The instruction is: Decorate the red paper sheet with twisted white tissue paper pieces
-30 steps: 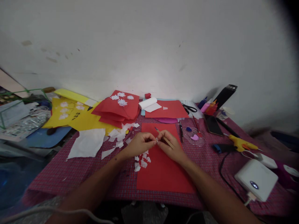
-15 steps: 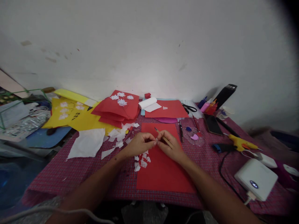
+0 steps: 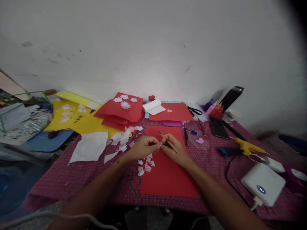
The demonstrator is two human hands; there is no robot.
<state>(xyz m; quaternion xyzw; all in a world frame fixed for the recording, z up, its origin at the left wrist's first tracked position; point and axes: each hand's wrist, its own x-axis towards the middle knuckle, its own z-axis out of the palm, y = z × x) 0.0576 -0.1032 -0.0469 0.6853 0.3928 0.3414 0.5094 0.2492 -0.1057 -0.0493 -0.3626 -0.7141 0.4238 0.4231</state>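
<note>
Over a sheet of red paper (image 3: 168, 179), my left hand (image 3: 144, 147) and my right hand (image 3: 177, 153) meet fingertip to fingertip. Between them is a tiny white scrap of paper (image 3: 160, 144), pinched by both and mostly covered by the fingers. A slim paintbrush with a wooden handle (image 3: 172, 146) also rests in my right hand, its dark tip pointing away to the upper left. Small torn white paper pieces (image 3: 146, 166) lie below my left hand, on the left edge of the red sheet.
Left are a white paper square (image 3: 90, 147), torn strips (image 3: 122, 139) and red sheets bearing white flowers (image 3: 122, 116). A paper roll (image 3: 152, 105) lies behind. Right are a paint palette (image 3: 199, 145), phone (image 3: 218, 127), black bottle (image 3: 232, 99), yellow glue gun (image 3: 248, 147) and white power bank (image 3: 263, 183).
Only the fingertips shift slightly around the white scrap. Arms, brush and everything on the table stay where they were.
</note>
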